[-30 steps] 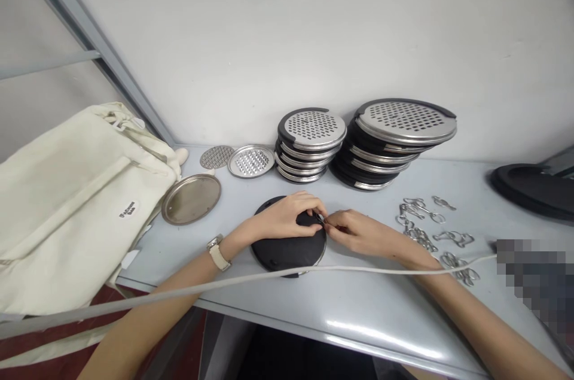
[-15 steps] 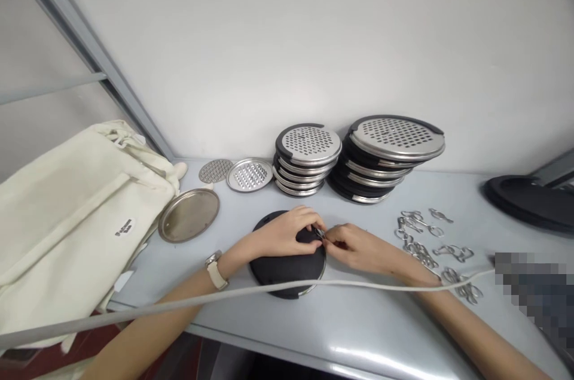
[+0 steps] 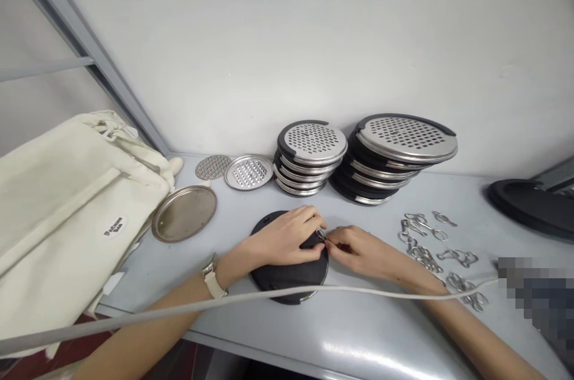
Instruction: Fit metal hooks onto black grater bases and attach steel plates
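Observation:
A round black disc [image 3: 287,277], with a silvery edge showing at its lower right, lies in front of me on the table. My left hand [image 3: 287,239] rests across its top, with fingers and thumb bent around its right side. At that edge a small metal wire clip [image 3: 321,235] pokes out between my two hands. Its lower end is pinched by the thumb and forefinger of my right hand [image 3: 354,249]. The fingers hide where the clip meets the disc, so I cannot tell whether they are joined.
Two stacks of black-rimmed graters [image 3: 314,142] [image 3: 407,134] stand by the wall. Left of them lie a loose grater plate [image 3: 249,173], a perforated disc [image 3: 212,167], a metal lid [image 3: 185,214] and a cream bag [image 3: 89,200]. Loose wire clips [image 3: 424,257] lie right; a white cable [image 3: 359,290] crosses in front.
The wire clip stands out more between my fingers, its loop now clearer. My hands stay at the disc's right edge, and the view has shifted slightly.

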Motion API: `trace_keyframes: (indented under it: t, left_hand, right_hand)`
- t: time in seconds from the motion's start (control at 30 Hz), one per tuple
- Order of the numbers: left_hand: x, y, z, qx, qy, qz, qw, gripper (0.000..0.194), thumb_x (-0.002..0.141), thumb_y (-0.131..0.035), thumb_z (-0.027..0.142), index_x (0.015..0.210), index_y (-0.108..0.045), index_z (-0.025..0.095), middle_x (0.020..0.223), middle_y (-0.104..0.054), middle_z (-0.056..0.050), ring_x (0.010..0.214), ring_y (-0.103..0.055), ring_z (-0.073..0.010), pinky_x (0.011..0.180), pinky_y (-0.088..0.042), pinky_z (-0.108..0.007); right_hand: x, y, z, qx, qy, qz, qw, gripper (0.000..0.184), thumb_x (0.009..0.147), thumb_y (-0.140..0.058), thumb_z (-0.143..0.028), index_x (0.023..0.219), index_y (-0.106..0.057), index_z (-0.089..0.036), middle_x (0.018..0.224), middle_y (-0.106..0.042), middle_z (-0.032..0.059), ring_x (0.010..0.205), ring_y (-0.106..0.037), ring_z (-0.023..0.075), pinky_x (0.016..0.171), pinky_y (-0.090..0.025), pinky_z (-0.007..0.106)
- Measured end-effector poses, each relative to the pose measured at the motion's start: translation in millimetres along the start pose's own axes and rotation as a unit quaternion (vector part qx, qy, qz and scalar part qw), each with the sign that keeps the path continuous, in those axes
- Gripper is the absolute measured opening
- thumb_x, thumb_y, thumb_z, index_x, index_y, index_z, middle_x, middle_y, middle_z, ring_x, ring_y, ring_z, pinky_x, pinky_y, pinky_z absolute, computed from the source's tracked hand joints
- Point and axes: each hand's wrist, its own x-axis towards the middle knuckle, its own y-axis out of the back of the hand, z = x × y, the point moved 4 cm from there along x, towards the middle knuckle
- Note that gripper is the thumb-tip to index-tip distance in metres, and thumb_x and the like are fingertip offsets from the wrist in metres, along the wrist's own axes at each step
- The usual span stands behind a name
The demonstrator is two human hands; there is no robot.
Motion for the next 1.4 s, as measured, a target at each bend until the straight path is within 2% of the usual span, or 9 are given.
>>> trace_keyframes:
  t: [0.2,0.53,0.77,1.07,1.17,1.3,1.4]
  left_hand:
    - [-0.3,-0.1,0.5,0.053,0.003,0.003,0.999,0.015,0.084,-0.057,0.026,0.092,-0.048,0.017,0.094,-0.051,-0.006,0.089,-0.052,-0.022,0.078,-0.045,-0.033]
    - [-1.5,2.5,4.5,0.067,-0.012,-0.008,0.998,0.012,0.088,-0.052,0.025,0.094,-0.047,0.016,0.095,-0.05,-0.007,0.084,-0.053,-0.0203,0.073,-0.044,-0.03]
    - [-1.8,3.2,6.5,0.077,-0.028,-0.018,0.996,0.011,0.089,-0.051,0.024,0.096,-0.047,0.016,0.098,-0.05,-0.008,0.087,-0.052,-0.02,0.075,-0.044,-0.03]
    - [-1.8,3.3,7.8,0.087,-0.017,-0.022,0.996,0.009,0.089,-0.05,0.024,0.094,-0.046,0.016,0.095,-0.05,-0.006,0.082,-0.052,-0.0189,0.071,-0.044,-0.029]
    - [-1.7,2.6,8.1,0.086,-0.016,-0.02,0.996,0.009,0.089,-0.05,0.023,0.095,-0.047,0.016,0.095,-0.051,-0.006,0.083,-0.052,-0.019,0.075,-0.045,-0.03]
    - [-1.3,3.6,8.1,0.093,-0.025,0.003,0.995,0.012,0.087,-0.053,0.024,0.095,-0.048,0.016,0.105,-0.051,-0.009,0.096,-0.05,-0.0221,0.087,-0.043,-0.033]
    - [-1.7,3.5,7.2,0.105,-0.042,0.001,0.994,0.012,0.088,-0.053,0.024,0.096,-0.05,0.016,0.106,-0.052,-0.009,0.1,-0.049,-0.0225,0.09,-0.041,-0.034]
  right_hand:
    - [0.3,0.6,-0.7,0.006,-0.005,-0.003,1.0,0.028,0.084,-0.039,-0.022,0.058,-0.046,-0.016,0.055,-0.048,-0.0022,0.052,-0.036,0.009,0.053,-0.029,0.024]
    - [-0.9,1.7,-1.5,0.018,0.001,-0.012,1.0,0.027,0.085,-0.037,-0.022,0.058,-0.038,-0.018,0.054,-0.04,-0.0042,0.052,-0.032,0.0085,0.052,-0.028,0.023]
    - [-1.4,6.3,-5.6,0.011,0.009,-0.014,1.0,0.029,0.088,-0.034,-0.02,0.059,-0.035,-0.018,0.056,-0.042,-0.0031,0.053,-0.037,0.0094,0.055,-0.029,0.024]
    - [-1.4,2.7,-1.8,0.014,0.021,-0.01,1.0,0.028,0.085,-0.037,-0.019,0.057,-0.035,-0.017,0.055,-0.043,-0.0033,0.052,-0.035,0.0086,0.053,-0.028,0.024]
    - [-1.3,2.7,-1.7,0.02,0.025,-0.015,0.999,0.028,0.085,-0.037,-0.02,0.058,-0.035,-0.017,0.055,-0.042,-0.0036,0.052,-0.034,0.0083,0.054,-0.028,0.024]
    - [-0.8,3.9,-3.1,0.026,0.027,-0.017,0.999,0.029,0.086,-0.036,-0.021,0.057,-0.033,-0.017,0.055,-0.041,-0.0039,0.053,-0.034,0.0083,0.054,-0.028,0.023]
    - [-0.5,4.3,-3.5,0.035,0.026,-0.02,0.999,0.028,0.084,-0.037,-0.021,0.057,-0.031,-0.017,0.054,-0.037,-0.0047,0.052,-0.032,0.0079,0.053,-0.027,0.023]
